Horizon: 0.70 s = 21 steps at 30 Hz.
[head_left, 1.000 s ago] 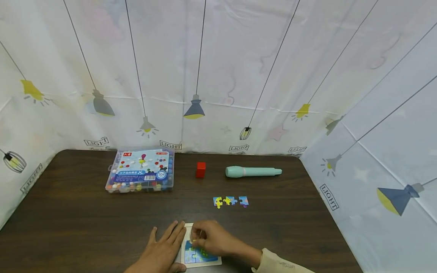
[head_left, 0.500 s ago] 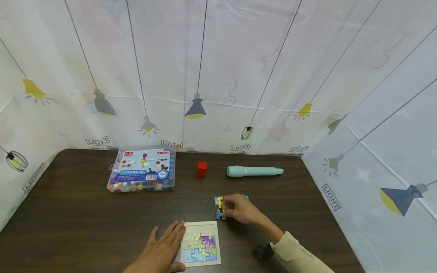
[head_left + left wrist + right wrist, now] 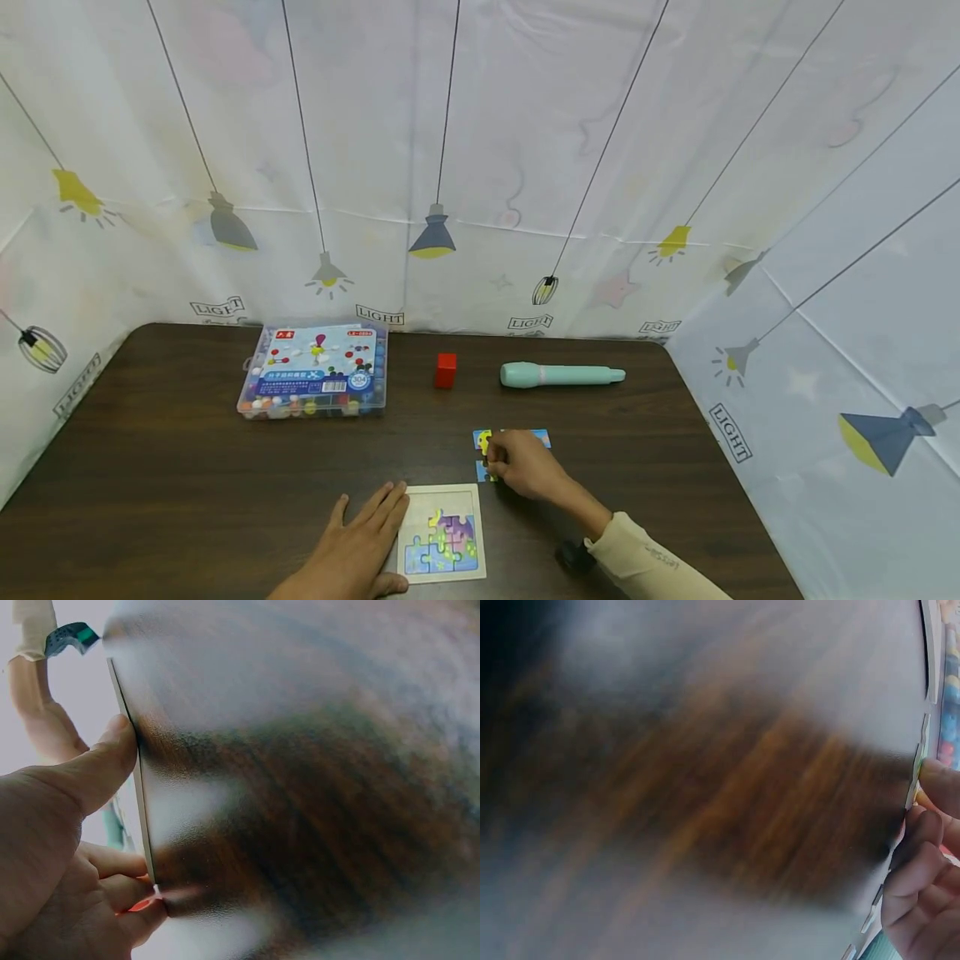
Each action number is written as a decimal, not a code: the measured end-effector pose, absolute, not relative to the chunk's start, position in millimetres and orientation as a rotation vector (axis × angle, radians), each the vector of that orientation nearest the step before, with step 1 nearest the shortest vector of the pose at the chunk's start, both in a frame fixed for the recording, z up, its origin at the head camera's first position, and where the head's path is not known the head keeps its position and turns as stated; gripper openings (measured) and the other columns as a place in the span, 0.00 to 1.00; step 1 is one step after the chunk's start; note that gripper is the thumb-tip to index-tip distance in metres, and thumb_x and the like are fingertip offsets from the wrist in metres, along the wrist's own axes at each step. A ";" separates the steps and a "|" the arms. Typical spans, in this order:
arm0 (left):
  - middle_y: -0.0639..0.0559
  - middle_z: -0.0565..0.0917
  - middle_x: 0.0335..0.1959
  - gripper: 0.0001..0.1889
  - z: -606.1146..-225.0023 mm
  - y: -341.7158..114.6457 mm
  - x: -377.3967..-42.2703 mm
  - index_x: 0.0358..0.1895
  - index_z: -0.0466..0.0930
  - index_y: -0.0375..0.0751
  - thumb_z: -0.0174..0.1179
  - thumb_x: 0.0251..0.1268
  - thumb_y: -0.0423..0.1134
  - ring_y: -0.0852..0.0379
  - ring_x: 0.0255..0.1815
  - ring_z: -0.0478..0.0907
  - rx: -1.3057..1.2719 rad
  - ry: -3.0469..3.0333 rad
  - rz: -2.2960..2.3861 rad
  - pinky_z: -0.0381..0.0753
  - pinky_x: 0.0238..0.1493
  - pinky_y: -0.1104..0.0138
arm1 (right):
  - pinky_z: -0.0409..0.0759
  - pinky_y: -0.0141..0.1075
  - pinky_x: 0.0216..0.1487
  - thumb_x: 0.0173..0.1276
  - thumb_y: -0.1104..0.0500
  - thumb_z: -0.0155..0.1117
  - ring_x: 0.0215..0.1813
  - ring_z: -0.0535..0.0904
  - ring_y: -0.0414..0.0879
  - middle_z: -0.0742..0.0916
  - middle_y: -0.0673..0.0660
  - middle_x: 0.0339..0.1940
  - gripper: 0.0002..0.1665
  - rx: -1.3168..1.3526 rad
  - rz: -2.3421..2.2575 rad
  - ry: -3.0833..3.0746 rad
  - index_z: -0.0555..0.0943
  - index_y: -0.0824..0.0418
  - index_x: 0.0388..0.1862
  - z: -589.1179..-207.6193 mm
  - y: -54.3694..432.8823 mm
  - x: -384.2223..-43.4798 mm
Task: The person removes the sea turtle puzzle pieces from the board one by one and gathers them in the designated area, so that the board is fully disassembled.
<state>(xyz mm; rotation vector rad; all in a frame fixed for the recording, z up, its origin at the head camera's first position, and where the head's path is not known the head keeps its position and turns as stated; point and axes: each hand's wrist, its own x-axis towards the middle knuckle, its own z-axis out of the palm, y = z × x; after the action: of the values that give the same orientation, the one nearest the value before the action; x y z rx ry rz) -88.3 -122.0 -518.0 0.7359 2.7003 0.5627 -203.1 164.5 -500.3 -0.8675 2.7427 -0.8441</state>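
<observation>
Puzzle (image 3: 441,552) lies part-filled against my left hand's (image 3: 351,543) straight, non-gripping fingers, and my right hand (image 3: 527,467) curls over loose pieces (image 3: 481,472), can't tell if pinching, so probably mid-sorting, next needing a careful lift or let-go.

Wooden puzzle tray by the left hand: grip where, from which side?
I'd pinch the wooden puzzle tray mid-way along its right rim, coming from the right. That straight edge is uncovered, while the left hand lies along the left edge. The tray lies flat, so keep it level: the jigsaw pieces inside fill only part of it and might slide.
</observation>
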 end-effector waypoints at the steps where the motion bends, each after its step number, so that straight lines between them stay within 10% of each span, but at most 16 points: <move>1: 0.39 0.57 0.81 0.53 -518.1 -122.3 -88.2 0.79 0.58 0.33 0.69 0.58 0.62 0.39 0.81 0.54 0.736 2.703 0.560 0.53 0.65 0.24 | 0.73 0.31 0.27 0.65 0.69 0.73 0.24 0.70 0.35 0.78 0.45 0.22 0.12 -0.864 -0.836 2.744 0.79 0.59 0.27 -500.7 164.0 -203.2; 10: 0.41 0.56 0.82 0.53 -517.5 -121.0 -89.7 0.80 0.57 0.35 0.66 0.60 0.64 0.41 0.81 0.53 0.732 2.689 0.538 0.51 0.66 0.24 | 0.79 0.35 0.39 0.67 0.63 0.73 0.39 0.78 0.46 0.82 0.53 0.43 0.11 -1.027 -0.749 2.729 0.84 0.62 0.47 -484.5 152.7 -185.7; 21: 0.40 0.56 0.82 0.53 -518.5 -123.4 -88.5 0.79 0.58 0.34 0.67 0.59 0.65 0.40 0.81 0.54 0.752 2.706 0.537 0.53 0.66 0.24 | 0.74 0.21 0.37 0.69 0.53 0.73 0.39 0.73 0.30 0.80 0.47 0.48 0.19 -1.331 -0.465 2.520 0.86 0.55 0.57 -491.3 127.2 -157.1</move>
<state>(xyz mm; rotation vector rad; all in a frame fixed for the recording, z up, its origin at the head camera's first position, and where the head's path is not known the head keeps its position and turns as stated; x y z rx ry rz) -88.5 -123.4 -518.5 0.7522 2.7058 0.5366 -157.1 127.2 -491.3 -1.3312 2.5204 -0.4652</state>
